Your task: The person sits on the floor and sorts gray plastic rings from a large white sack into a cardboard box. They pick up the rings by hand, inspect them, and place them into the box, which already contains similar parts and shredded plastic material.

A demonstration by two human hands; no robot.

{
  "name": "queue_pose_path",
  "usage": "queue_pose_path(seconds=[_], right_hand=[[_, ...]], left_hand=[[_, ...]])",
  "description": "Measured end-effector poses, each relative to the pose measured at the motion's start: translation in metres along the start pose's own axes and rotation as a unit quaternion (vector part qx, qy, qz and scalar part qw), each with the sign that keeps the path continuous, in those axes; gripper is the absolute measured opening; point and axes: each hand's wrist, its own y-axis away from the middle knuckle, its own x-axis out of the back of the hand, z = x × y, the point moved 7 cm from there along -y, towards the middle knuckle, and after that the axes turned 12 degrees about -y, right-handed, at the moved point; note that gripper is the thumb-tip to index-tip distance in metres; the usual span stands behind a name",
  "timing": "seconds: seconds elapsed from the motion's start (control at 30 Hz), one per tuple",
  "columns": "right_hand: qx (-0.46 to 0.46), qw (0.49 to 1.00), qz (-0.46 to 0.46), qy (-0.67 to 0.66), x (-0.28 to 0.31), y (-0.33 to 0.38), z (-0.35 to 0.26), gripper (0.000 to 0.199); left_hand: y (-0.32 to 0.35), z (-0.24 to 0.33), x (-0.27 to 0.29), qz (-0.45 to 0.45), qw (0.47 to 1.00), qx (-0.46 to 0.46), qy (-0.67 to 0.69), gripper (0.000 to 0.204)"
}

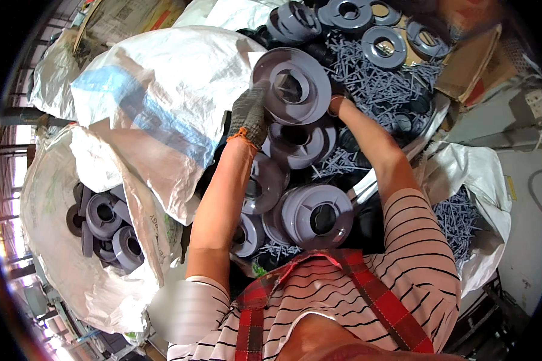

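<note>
A grey plastic flanged ring (316, 90), wide and dished with a smaller round hole, is held up over the pile. My left hand (250, 114), in a dark grey knit glove with an orange cuff, grips its left rim. At the ring's right edge is my right hand (338, 104); most of it, fingers included, is hidden behind the ring. Directly below lies another grey ring (310, 153). Nearer to me sit a grey ring with spokes (342, 210) and a further grey ring (274, 183).
Grey plastic pegs (367, 78) lie heaped at the far right, with more rings (384, 47) on them. A white woven sack (180, 78) bulges at the left. An open sack (60, 253) holds grey parts. Another sack (482, 168) with pegs and a cardboard box (464, 72) stand right.
</note>
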Motion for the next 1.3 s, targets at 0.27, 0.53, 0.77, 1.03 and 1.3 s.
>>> queue_pose_path(seconds=[0.27,0.53,0.77,1.03,1.3], right_hand=[[-0.045,0.95,0.209,-0.228,0.183,0.051,-0.03,0.034],[0.062,0.964,-0.003,-0.26,0.242,0.137,-0.182,0.058],[0.267,0.96,-0.021,-0.076,0.255,0.191,-0.241,0.074],[0.197,0.949,-0.035,-0.242,0.26,0.201,-0.245,0.07],[0.142,0.907,0.003,-0.397,0.213,0.179,-0.215,0.055]], left_hand=[[0.037,-0.012,0.018,-0.026,0.983,-0.009,0.184,0.029],[0.124,-0.012,-0.008,-0.069,0.981,-0.032,0.176,0.022],[0.184,0.004,0.01,-0.057,0.996,-0.058,-0.025,0.024],[0.212,-0.001,-0.005,-0.151,0.981,-0.057,0.103,0.039],[0.21,0.008,-0.008,-0.077,0.986,-0.151,-0.002,0.039]])
